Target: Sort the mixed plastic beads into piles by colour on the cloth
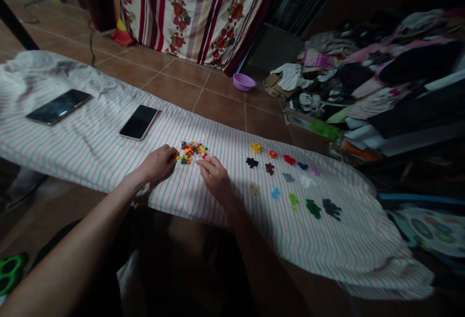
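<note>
A mixed pile of small coloured pieces (194, 149) lies on the striped cloth (225, 137) between my hands. At its left edge is my left hand (162, 162), fingers curled together beside a few yellow pieces; what they hold, if anything, is hidden. My right hand (215, 175) is on the pile's lower right, thumb and forefinger pinched together. Anything in that pinch is too small to name. Right of it, the pieces lie in small heaps of one colour each, among them yellow (255, 148), black (252, 163), red (289, 160), light green (293, 201) and dark green (313, 208).
Two dark-screened devices, a larger one (59, 106) and a phone (139, 122), lie on the cloth to the left. Beyond the table are a purple basin (244, 82) on the tiled floor, a floral curtain (181, 11) and heaped clothes (381, 70).
</note>
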`<action>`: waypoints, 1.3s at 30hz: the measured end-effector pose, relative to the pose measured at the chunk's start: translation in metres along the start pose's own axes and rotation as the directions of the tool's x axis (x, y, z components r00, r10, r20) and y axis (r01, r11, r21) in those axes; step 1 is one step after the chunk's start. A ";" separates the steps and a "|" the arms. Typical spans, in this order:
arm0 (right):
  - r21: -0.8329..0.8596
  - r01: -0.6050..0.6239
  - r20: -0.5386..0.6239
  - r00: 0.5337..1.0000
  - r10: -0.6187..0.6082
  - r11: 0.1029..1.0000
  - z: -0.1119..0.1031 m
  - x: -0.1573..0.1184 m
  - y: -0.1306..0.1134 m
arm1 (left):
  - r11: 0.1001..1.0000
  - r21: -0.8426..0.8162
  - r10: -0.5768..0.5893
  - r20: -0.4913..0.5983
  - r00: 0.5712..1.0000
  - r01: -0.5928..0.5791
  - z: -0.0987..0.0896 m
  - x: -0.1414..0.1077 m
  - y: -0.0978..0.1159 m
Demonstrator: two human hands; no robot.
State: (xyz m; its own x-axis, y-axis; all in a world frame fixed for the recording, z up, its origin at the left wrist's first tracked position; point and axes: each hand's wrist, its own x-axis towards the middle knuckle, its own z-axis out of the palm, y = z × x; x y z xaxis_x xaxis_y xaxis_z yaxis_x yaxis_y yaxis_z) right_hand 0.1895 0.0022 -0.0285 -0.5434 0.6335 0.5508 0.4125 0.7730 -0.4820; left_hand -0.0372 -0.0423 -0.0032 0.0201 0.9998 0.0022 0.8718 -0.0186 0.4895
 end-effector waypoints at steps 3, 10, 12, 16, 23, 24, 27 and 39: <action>0.013 -0.004 0.042 0.999 0.003 1.000 0.014 0.007 -0.005 | 1.000 -0.027 0.013 -0.019 1.000 -0.013 0.000 -0.001 -0.002; -0.122 -0.087 0.158 0.982 0.105 0.989 0.030 0.021 -0.016 | 0.999 -0.054 -0.005 0.022 1.000 0.006 -0.012 -0.006 -0.001; -0.142 -0.098 0.164 0.979 0.121 0.985 0.031 0.022 -0.017 | 0.998 -0.056 -0.013 0.034 0.999 0.014 -0.015 -0.007 -0.001; -0.138 -0.094 0.166 0.979 0.117 0.986 0.030 0.021 -0.016 | 0.998 -0.062 -0.017 0.049 0.999 0.020 -0.017 -0.008 -0.001; -0.082 -0.063 0.167 0.983 0.076 0.995 0.025 0.020 -0.021 | 0.999 -0.051 -0.016 0.044 0.999 0.019 -0.014 -0.007 -0.002; -0.069 -0.060 0.166 0.984 0.071 0.996 0.024 0.020 -0.021 | 0.999 -0.050 -0.016 0.041 0.999 0.018 -0.013 -0.007 -0.002; -0.020 -0.057 0.175 0.983 0.059 0.998 0.021 0.020 -0.021 | 0.999 -0.051 -0.009 0.030 1.000 0.011 -0.012 -0.006 -0.003; 0.062 0.024 0.150 0.988 -0.033 0.998 0.009 0.017 -0.014 | 1.000 -0.025 -0.004 0.027 1.000 0.004 -0.013 -0.005 0.000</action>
State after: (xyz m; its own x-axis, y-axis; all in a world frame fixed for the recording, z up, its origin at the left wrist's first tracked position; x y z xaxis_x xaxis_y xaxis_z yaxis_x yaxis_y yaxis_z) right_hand 0.1681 0.0020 -0.0186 -0.6600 0.5952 0.4583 0.3535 0.7844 -0.5096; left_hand -0.0440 -0.0468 0.0079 0.0303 0.9993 -0.0234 0.8594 -0.0141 0.5112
